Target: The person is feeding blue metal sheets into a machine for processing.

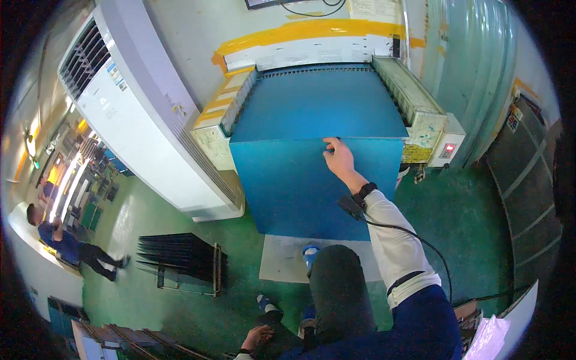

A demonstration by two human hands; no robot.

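Note:
At the front of the machine, my right hand (339, 157) is at the top edge of an upright blue panel (312, 192), its fingers bent over that edge and its thumb on the near side. Behind it a second blue surface (318, 102) lies flat between the machine's side rails, level with the upright one's top. Low in the picture, my left hand (258, 337) rests on my dark trouser leg with loosely stretched fingers, holding nothing. A black band and a small dark device with a cable (353, 206) sit at my right wrist.
A tall white air conditioner (150, 120) stands left of the machine. On the green floor is a rack of dark panels (180, 261). A control box with a red display (447, 148) is at the right. A person (66, 243) walks at far left.

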